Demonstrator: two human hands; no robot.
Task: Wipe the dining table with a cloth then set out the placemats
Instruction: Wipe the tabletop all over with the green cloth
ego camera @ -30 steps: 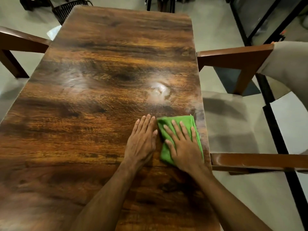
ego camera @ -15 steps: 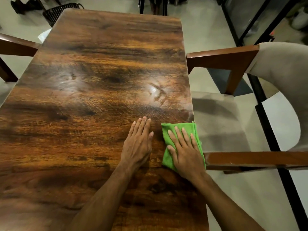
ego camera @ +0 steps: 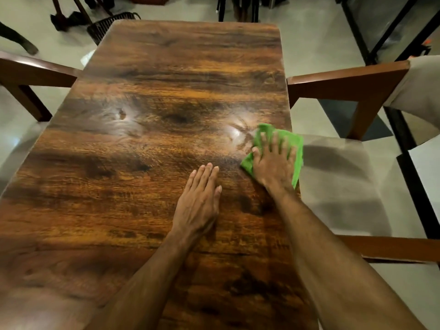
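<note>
Presses cloth (ego camera: 296, 145) under flat right grip (ego camera: 273, 164), left grip (ego camera: 200, 198) flat on desk (ego camera: 133, 186); unpinched, may slip off the edge.

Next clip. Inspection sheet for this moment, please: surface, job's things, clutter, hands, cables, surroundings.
surface: glossy dark wooden table with two bright glare patches and streaky marks around them.
job's things: green cloth lies flat on the table at its right edge; placemats: nothing seen.
clutter: nothing seen.
hands: right hand presses flat on the cloth with its fingers spread; left hand lies flat on bare wood beside it and holds nothing.
cables: nothing seen.
surroundings: wooden chair with a pale cushion on the right, second chair on the left, dark basket on the floor past the far left corner.
</note>
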